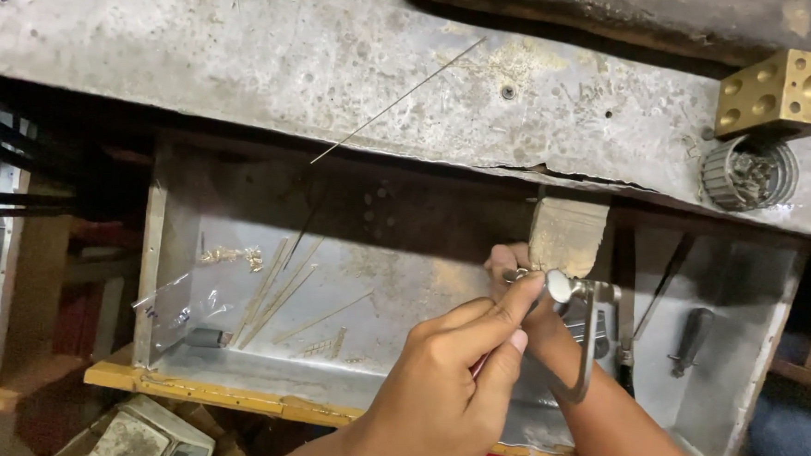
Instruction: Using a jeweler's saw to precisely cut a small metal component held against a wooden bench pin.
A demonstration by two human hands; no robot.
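My left hand [449, 374] reaches in from the bottom, its fingertips pinched at the round top knob of a small metal saw frame [586, 344]. A bit of red handle shows under its fingers. My right hand [507, 261] is mostly hidden behind the left; its forearm comes in from the lower right. Its fingers curl around a small metal piece [517, 275] just beside the wooden bench pin [567, 232] that sticks out under the bench edge. Both hands are above a metal catch tray [160, 243].
On the worn bench top [248, 53] a brass cube with round hollows [783, 90] stands beside a ribbed grey holder [749, 172], and a long thin wire [394, 102] lies there. The tray holds several thin rods [272, 295], a plastic bag [165, 308] and a dark-handled tool [691, 340].
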